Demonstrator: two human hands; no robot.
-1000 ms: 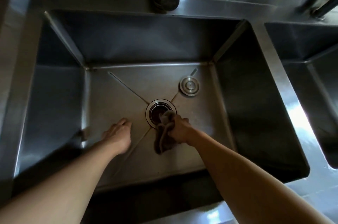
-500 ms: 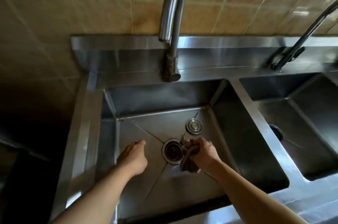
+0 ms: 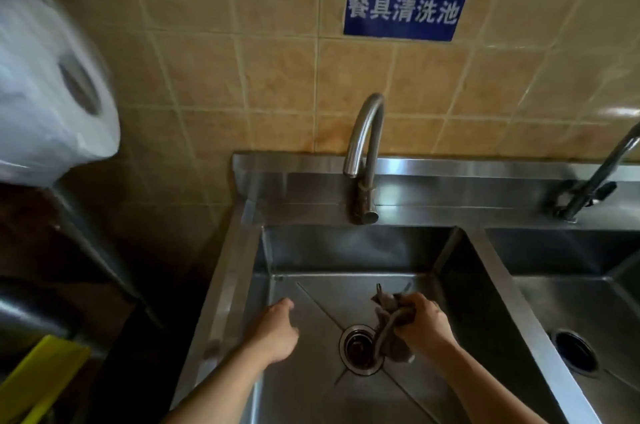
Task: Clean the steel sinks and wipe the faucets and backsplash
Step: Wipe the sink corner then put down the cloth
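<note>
My right hand (image 3: 424,323) grips a bunched brown cloth (image 3: 389,319) above the floor of the left steel sink (image 3: 304,382), just right of its round drain (image 3: 360,349). My left hand (image 3: 277,330) hovers over the sink floor left of the drain, fingers loosely curled, holding nothing. A curved steel faucet (image 3: 365,153) rises from the steel backsplash (image 3: 450,181) behind this sink. A second sink (image 3: 571,302) with its own drain (image 3: 575,349) lies to the right, with a second faucet (image 3: 599,174) behind it.
Tan wall tiles carry a blue sign (image 3: 405,6) with white characters above the faucet. A large white paper roll in plastic (image 3: 48,84) sits at the upper left. A yellow object (image 3: 41,378) lies at the lower left in a dark area.
The view has tilted up from the sink floor to the wall and faucets. My right hand has lifted the cloth from the drain rim toward the back right; the drain plug is hidden now.
</note>
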